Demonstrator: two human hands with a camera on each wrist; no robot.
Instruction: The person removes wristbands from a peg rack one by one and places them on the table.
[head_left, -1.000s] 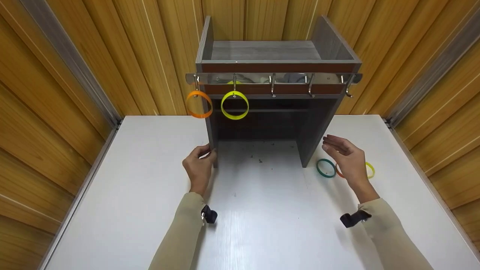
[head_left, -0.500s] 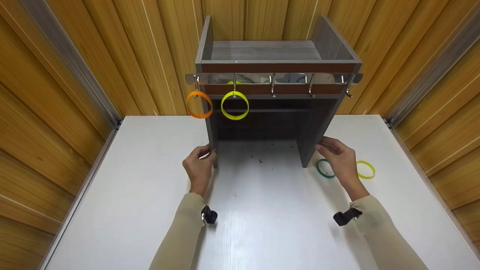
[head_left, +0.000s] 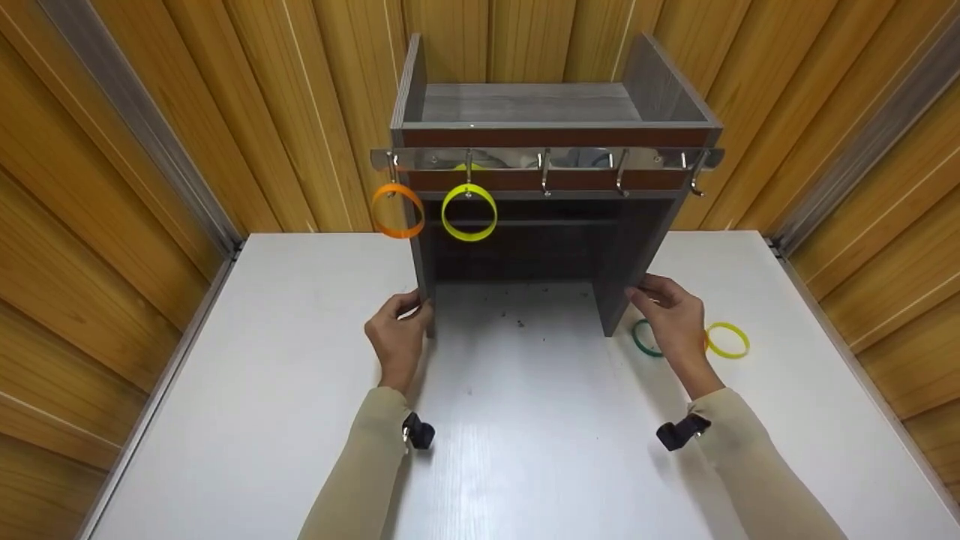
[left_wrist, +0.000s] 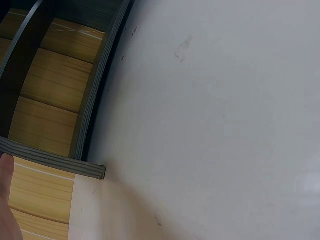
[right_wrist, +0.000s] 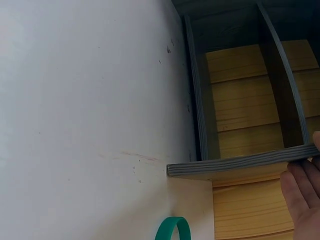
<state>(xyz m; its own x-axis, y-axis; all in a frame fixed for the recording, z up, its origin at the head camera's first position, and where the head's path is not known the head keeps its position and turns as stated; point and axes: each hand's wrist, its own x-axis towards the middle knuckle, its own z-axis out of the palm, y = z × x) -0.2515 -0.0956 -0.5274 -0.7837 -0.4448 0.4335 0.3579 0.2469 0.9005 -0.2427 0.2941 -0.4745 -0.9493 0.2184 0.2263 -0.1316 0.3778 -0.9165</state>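
Observation:
A grey wooden shelf (head_left: 559,137) stands on the white table, a metal hook rail (head_left: 510,159) across its front. My left hand (head_left: 397,334) grips the lower front edge of its left side panel (head_left: 421,262). In the left wrist view, only part of that hand shows beside the panel. My right hand (head_left: 675,322) holds the right side panel (head_left: 634,247), its thumb at the front edge and its fingers (right_wrist: 302,185) along the outer face. An orange ring (head_left: 398,211) and a yellow ring (head_left: 469,214) hang from the two leftmost hooks.
Right of the shelf, a green ring (head_left: 643,339) and another yellow ring (head_left: 727,340) lie on the table (head_left: 517,450); a red-orange ring between them is mostly hidden behind my right hand. Wood-patterned walls (head_left: 120,187) enclose the back and sides.
My right hand has moved left from beside the shelf onto its right side panel, uncovering more of the yellow ring on the table. My left hand has stayed in place.

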